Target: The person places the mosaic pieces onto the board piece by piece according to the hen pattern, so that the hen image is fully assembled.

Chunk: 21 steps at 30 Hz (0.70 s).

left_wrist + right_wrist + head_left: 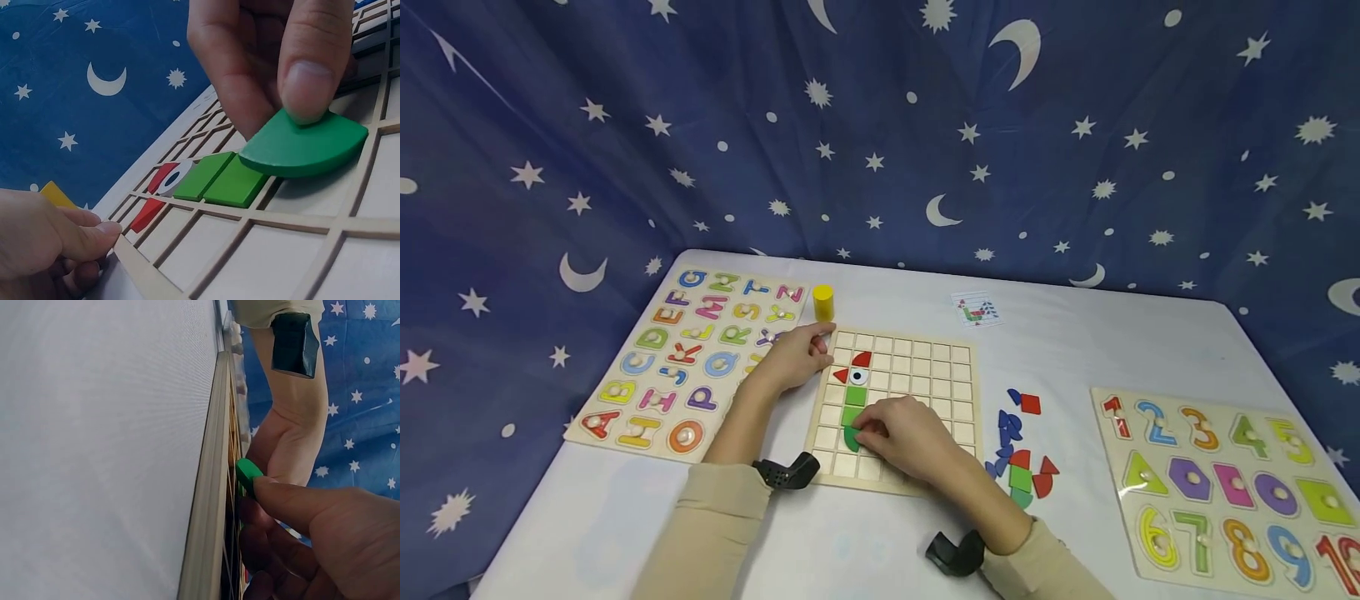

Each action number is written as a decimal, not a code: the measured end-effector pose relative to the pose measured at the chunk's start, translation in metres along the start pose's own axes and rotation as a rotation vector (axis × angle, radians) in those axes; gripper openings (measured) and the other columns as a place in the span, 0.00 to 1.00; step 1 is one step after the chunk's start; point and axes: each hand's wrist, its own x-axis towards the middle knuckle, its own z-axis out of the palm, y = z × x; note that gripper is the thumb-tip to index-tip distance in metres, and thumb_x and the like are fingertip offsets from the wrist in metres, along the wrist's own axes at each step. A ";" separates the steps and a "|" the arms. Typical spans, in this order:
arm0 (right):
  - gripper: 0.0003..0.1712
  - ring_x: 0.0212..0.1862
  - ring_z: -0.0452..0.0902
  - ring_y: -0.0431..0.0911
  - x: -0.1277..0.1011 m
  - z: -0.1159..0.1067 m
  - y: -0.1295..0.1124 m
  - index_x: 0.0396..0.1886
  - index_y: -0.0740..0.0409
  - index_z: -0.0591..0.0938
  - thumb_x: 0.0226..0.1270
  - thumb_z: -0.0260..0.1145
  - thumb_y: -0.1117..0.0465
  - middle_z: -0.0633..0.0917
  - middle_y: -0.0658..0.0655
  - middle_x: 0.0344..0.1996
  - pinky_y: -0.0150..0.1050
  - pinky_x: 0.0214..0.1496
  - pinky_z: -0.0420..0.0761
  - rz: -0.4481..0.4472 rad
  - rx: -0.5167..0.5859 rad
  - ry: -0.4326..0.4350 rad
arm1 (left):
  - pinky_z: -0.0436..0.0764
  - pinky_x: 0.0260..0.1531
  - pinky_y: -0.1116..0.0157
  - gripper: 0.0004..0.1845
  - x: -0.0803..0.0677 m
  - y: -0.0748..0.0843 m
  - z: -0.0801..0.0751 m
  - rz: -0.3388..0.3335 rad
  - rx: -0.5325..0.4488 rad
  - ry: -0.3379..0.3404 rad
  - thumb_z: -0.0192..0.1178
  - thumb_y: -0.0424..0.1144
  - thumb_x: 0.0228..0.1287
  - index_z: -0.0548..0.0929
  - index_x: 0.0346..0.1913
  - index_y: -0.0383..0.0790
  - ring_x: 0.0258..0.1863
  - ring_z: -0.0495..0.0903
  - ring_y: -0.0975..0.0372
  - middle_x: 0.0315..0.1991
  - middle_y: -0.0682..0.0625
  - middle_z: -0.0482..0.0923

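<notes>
Left: wooden alphabet peg puzzle point(688, 358), yellow cylinder block point(823, 302). Right: wooden number puzzle board point(1225, 483). Centre: loose blue, red, green pieces point(1018, 450); small pattern card point(976, 309).

Right hand point(275, 62) pinches green quarter-round piece point(306, 147), seemingly tilted, over grid board point(262, 250)

On my left, the alphabet puzzle board point(688, 364) shows letters G, Z, T, M, S, Y, D, R, C, A, H, P, O; on my right, the number board point(1232, 483) reads 1, 2, 3, 4, 5, 6, 7, 8, 9
</notes>
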 end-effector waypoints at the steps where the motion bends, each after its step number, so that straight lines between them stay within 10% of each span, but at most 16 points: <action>1: 0.07 0.26 0.72 0.30 0.000 0.000 0.000 0.37 0.47 0.87 0.61 0.67 0.53 0.81 0.39 0.24 0.26 0.30 0.71 -0.001 -0.005 0.003 | 0.68 0.38 0.64 0.28 0.000 0.000 0.000 0.002 0.006 0.000 0.58 0.35 0.64 0.67 0.68 0.41 0.34 0.70 0.60 0.36 0.49 0.72; 21: 0.07 0.26 0.72 0.30 -0.004 0.008 -0.007 0.35 0.47 0.88 0.59 0.69 0.52 0.84 0.41 0.27 0.27 0.28 0.71 -0.027 -0.113 0.083 | 0.68 0.37 0.65 0.28 0.002 0.007 -0.005 -0.042 -0.001 -0.027 0.60 0.32 0.62 0.69 0.66 0.38 0.35 0.69 0.60 0.34 0.49 0.71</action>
